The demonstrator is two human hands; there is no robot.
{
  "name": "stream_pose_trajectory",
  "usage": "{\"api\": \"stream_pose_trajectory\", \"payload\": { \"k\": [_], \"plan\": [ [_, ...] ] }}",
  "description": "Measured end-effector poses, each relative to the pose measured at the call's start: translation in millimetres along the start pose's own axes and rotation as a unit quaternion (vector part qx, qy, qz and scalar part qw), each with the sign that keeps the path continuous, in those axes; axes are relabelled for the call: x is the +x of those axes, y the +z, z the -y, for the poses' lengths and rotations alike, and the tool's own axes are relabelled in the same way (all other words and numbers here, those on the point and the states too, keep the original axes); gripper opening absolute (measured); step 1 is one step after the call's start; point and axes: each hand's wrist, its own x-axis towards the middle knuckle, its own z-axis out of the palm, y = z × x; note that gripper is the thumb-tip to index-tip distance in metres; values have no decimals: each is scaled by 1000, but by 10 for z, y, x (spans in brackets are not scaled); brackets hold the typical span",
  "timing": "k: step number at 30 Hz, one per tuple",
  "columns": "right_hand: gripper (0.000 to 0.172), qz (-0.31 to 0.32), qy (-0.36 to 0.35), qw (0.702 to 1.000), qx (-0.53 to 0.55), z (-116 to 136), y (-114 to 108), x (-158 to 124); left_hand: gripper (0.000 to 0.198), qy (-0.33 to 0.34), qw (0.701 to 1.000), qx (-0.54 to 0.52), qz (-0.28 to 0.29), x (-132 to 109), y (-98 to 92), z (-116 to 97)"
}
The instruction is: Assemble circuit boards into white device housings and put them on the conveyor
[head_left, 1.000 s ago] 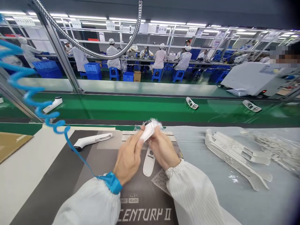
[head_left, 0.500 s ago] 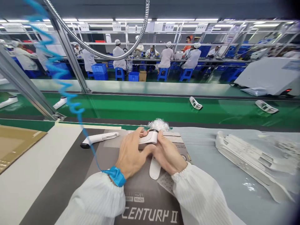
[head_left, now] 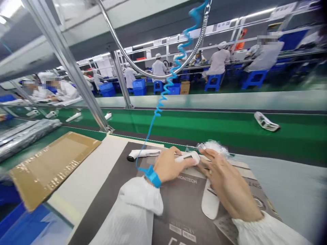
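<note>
My left hand (head_left: 170,166), with a blue wrist strap (head_left: 152,176), is closed on a white plastic housing (head_left: 191,156) with an opening along its upper side. My right hand (head_left: 227,180) is by the housing's right end, fingers stretched out and slightly blurred; whether they touch it I cannot tell. Crumpled clear plastic (head_left: 216,146) lies just behind those fingertips. Below, a white rounded cover (head_left: 209,204) rests on the dark printed cardboard (head_left: 173,200), partly hidden by my right hand. Another white housing with a black end (head_left: 144,153) lies left of my left hand.
A green conveyor (head_left: 194,127) runs behind the bench, carrying a white shell (head_left: 266,121) and several white parts. Brown cardboard (head_left: 56,163) lies left. A coiled blue cord (head_left: 165,97) and a metal hose (head_left: 143,72) hang ahead. Co-workers sit beyond.
The view has swung left and tilted. The housing has turned in my left hand so its opening shows. My right hand has come off its grip, fingers now extended.
</note>
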Motion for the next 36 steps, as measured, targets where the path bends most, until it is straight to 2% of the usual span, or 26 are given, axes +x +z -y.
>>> {"api": "stream_pose_trajectory", "payload": {
  "k": [3,6,8,10,12,14,17,21,24,27,29,31,33,36],
  "plan": [
    [48,-64,-1,993,-102,10,-40,37,58,-69,997,18,-43,497,-260,96],
    [55,-65,4,987,-144,8,-70,54,38,-79,991,34,-104,1017,-472,156],
    [58,-61,2,987,-150,-11,-92,69,35,-82,987,43,-129,1257,-544,202],
    [60,-55,3,987,-150,-37,-112,87,36,-85,984,55,-145,1363,-558,262],
    [61,-54,5,988,-145,-60,-124,102,37,-79,982,68,-155,1329,-522,320],
    [61,-51,6,989,-138,-72,-124,108,35,-61,981,76,-167,1172,-440,347],
    [56,-36,-7,992,-122,-72,-106,96,34,-24,978,69,-197,786,-236,306],
    [47,-39,-41,991,-121,-7,-127,60,42,23,973,36,-226,260,129,186],
    [41,-45,-98,978,-180,130,-280,134,51,77,977,76,-184,44,315,141],
    [34,-22,-128,939,-320,335,-606,437,50,112,975,135,-134,-5,348,161],
    [27,-15,-115,891,-438,495,-900,760,41,118,973,155,-123,14,327,196],
    [19,-66,-87,833,-543,653,-1197,1122,31,131,971,160,-121,35,312,228],
    [18,-127,-70,794,-590,776,-1429,1471,26,150,969,155,-124,40,316,249],
    [30,-186,-65,769,-608,834,-1588,1910,25,170,967,138,-132,36,360,272]
  ]
}}
